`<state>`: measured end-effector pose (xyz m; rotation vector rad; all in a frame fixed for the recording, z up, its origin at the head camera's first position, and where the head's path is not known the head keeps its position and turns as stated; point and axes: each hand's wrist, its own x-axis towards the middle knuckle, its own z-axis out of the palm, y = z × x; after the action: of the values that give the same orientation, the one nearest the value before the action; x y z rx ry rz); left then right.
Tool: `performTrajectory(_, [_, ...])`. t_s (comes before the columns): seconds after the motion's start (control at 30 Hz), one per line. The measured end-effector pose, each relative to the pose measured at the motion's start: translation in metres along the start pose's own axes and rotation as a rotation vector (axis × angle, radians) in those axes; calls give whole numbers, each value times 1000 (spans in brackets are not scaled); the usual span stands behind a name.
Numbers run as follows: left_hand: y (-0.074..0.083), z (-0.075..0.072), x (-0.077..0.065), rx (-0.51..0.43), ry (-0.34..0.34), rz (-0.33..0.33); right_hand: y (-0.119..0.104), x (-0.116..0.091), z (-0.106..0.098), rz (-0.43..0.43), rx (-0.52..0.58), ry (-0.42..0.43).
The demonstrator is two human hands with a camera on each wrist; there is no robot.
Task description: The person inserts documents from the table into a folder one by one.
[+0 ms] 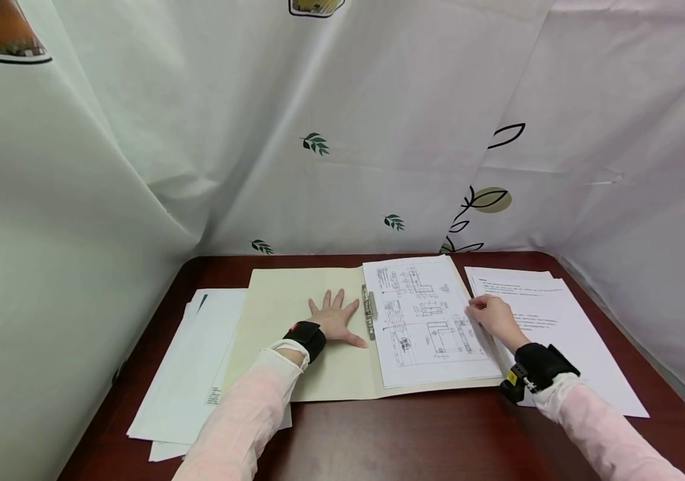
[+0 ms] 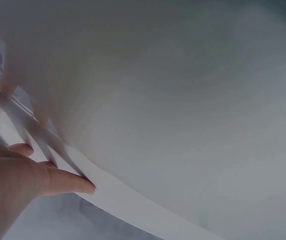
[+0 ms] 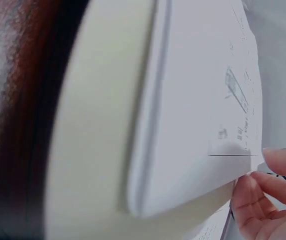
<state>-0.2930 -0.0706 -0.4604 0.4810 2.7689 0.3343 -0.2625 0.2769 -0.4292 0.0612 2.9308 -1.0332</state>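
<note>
A cream file folder (image 1: 330, 387) lies spread open on the table, with a metal clip (image 1: 369, 312) along its fold. On its right half sits a stack of white sheets, topped by a technical drawing (image 1: 420, 364). My left hand (image 1: 333, 323) rests with fingers spread on the folder's bare left half; the left wrist view shows its fingers (image 2: 65, 181) pressing on the folder. At the stack's right edge, my right hand (image 1: 495, 317) pinches the drawing's edge between thumb and fingers, also visible in the right wrist view as a hand (image 3: 270, 200) beside the paper.
Left of the folder lies a loose pile of white papers (image 1: 180, 381), partly under the left forearm. Printed sheets (image 1: 565, 334) lie on the right, beneath the right hand and wrist. Behind the dark red table (image 1: 390, 434) hangs a white patterned curtain (image 1: 366, 180).
</note>
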Motion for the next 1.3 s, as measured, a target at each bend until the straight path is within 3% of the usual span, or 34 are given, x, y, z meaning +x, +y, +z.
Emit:
performTrajectory(0.27, [-2, 0, 1, -31, -5, 7, 5, 5, 1, 99, 41, -36])
performTrajectory(0.8, [-6, 5, 8, -29, 5, 12, 10, 12, 5, 79, 60, -5])
performTrajectory(1.3, [0, 0, 1, -2, 1, -4, 9, 12, -1, 39, 38, -38])
